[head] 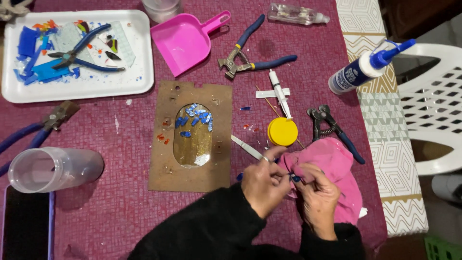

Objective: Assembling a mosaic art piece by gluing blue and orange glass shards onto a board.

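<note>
Hands meet low in the head view, over the pink cloth [337, 163]. Our left hand [263, 183] has its fingers pinched together on a thin metal tool [246, 147], whose long axis runs up and to the left, away from the palm. Our right hand [317, 197] is just beside it, fingers closed on a fold of the cloth, and a small dark blue piece [295, 178] shows between the two hands; which one really holds it we cannot tell. The brown board [190, 137] with blue chips lies to the left, nearer the left hand. The yellow lid [282, 131] sits just above the hands.
</note>
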